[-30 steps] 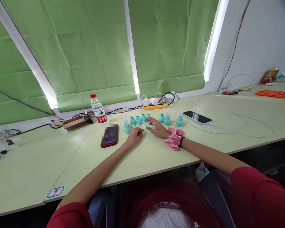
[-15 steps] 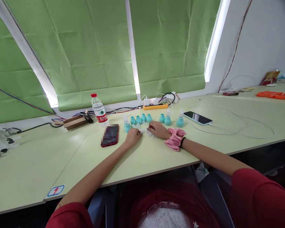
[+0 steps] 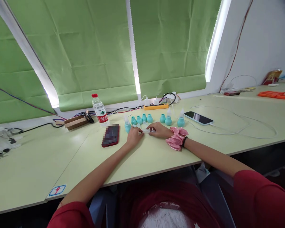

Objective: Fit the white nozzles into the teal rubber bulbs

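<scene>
Left hand [image 3: 134, 136]: was loosely curled, hold indiscernible. Right hand [image 3: 158, 130]: was half curled, hold likewise indiscernible. Small clear pieces [image 3: 146, 130]: lay between both hands. Teal bulbs [image 3: 144, 118]: stood just beyond.

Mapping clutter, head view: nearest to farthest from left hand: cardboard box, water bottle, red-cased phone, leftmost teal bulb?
1. Leftmost teal bulb, by the left hand
2. Red-cased phone, left
3. Water bottle, beyond phone
4. Cardboard box, farther left
</scene>
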A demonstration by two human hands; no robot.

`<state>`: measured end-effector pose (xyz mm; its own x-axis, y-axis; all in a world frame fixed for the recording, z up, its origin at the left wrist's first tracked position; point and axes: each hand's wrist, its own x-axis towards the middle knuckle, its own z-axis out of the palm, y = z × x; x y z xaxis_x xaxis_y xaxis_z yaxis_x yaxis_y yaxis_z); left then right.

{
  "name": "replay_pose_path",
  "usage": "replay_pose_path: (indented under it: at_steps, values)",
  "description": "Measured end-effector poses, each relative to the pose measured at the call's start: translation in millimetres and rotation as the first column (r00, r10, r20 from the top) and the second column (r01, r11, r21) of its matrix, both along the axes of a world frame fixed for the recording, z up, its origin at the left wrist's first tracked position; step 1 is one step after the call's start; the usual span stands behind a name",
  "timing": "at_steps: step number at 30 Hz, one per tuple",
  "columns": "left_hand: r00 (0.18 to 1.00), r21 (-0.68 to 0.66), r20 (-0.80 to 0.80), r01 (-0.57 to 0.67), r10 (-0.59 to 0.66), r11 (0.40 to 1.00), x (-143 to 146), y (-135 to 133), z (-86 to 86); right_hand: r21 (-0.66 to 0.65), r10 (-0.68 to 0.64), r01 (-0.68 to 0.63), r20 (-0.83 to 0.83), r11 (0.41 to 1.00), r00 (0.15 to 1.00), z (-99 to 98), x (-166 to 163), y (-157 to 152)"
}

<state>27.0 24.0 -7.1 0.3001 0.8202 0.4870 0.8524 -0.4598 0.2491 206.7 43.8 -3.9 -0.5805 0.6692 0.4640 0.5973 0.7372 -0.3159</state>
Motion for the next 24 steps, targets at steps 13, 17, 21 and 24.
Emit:
replay_pose_path:
  at_steps: [13, 17, 21, 24]
  values:
    - [0.911, -0.052, 0.367, 0.222, -0.188, 0.974, 7.0, -5.2, -0.1, -0.114, -0.039, 0.075, 0.287, 0.991, 0.957, 21.2, 27.1, 5.2]
    - [0.822, -0.182, 0.554, 0.275, -0.132, 0.944, 6.1, -12.4, 2.4, -0.063, -0.006, 0.010, 0.068, 0.998, 0.998, 19.5, 21.2, 3.1]
    - [0.688, -0.244, 0.720, 0.377, -0.093, 0.894, -5.8, -25.6, 6.6, -0.139, 0.042, -0.085, -0.284, 0.987, 0.958, 20.9, 4.4, -11.8]
    - [0.548, -0.265, 0.835, 0.491, -0.058, 0.830, -15.5, -33.3, 9.1, -0.268, 0.091, -0.234, -0.455, 0.934, 0.886, 21.2, -8.7, -24.9]
